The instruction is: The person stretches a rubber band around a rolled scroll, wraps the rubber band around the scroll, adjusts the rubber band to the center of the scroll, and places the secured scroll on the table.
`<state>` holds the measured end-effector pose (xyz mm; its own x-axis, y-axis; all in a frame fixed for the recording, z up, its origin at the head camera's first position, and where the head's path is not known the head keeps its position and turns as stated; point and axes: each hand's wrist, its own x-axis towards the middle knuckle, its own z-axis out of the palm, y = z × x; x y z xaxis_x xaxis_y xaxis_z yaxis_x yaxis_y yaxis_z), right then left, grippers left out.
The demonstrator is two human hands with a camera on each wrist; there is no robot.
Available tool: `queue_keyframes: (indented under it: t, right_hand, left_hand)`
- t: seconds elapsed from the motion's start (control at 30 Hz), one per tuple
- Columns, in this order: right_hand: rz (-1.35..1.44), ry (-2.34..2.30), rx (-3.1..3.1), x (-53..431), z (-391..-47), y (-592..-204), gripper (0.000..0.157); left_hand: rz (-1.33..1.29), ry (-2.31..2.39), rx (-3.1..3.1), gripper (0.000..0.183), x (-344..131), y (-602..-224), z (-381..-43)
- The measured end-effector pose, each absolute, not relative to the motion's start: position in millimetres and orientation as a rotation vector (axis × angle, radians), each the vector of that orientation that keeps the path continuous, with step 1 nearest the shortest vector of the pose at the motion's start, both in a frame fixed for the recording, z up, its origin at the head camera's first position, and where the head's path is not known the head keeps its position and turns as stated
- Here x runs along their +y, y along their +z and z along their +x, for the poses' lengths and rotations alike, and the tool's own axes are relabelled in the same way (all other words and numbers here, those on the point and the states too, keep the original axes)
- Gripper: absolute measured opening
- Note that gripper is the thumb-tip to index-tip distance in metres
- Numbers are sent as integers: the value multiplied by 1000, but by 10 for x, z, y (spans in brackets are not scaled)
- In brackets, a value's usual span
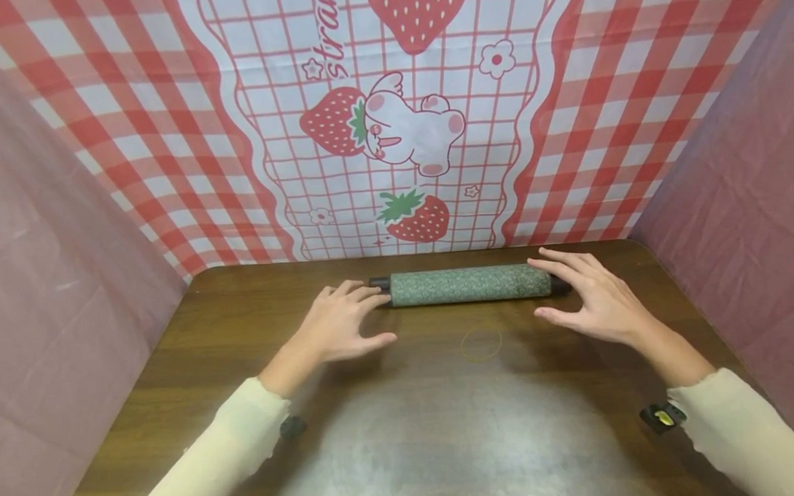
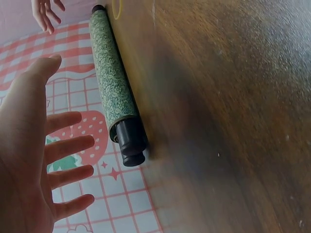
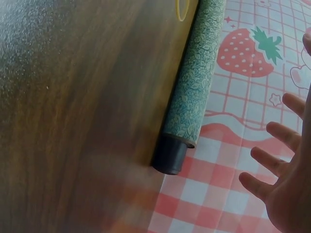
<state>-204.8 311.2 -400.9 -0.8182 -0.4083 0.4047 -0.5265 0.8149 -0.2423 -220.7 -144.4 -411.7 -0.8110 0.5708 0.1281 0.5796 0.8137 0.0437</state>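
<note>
A rolled scroll (image 1: pixel 470 285) with a green patterned cover and black end knobs lies lengthwise across the far part of the table. My left hand (image 1: pixel 340 323) hovers by its left end, fingers spread and thumb apart; in the left wrist view, a gap shows between the fingers and the black knobs (image 2: pixel 131 138). At the other end is my right hand (image 1: pixel 592 292), its fingers also spread. The right wrist view shows that hand apart from the black knob (image 3: pixel 170 154). Neither hand holds anything. A thin yellow rubber band (image 1: pixel 462 346) lies on the table in front of the scroll.
The brown wooden table (image 1: pixel 417 437) ends just behind the scroll at a red-and-white checked cloth (image 1: pixel 629 123) printed with strawberries. Pinkish cloth walls (image 1: pixel 57 289) stand on both sides. A dark strap device (image 1: pixel 662 417) is at the right wrist.
</note>
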Motion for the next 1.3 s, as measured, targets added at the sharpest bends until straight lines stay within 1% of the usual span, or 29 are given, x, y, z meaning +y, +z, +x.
queue_keyframes:
  t: [0.33, 0.7, 0.97, 1.3]
  right_hand:
    - [734, 548, -2658, 3058, -1987, -4055, 84]
    - [750, 533, -2657, 2977, -1934, -4090, 83]
    - [756, 529, -2649, 3001, -1918, -4143, 82]
    - [751, 572, -2660, 2953, -1906, -4200, 78]
  left_hand:
    - [-936, -125, -2869, 76, -1373, -4160, -2217]
    - [-957, -133, -2857, 68, -1253, -4186, -2215]
    - [-958, -176, -2894, 66, -1179, -4223, -2234]
    - [-995, -204, -2929, 63, -1030, -4277, -2239]
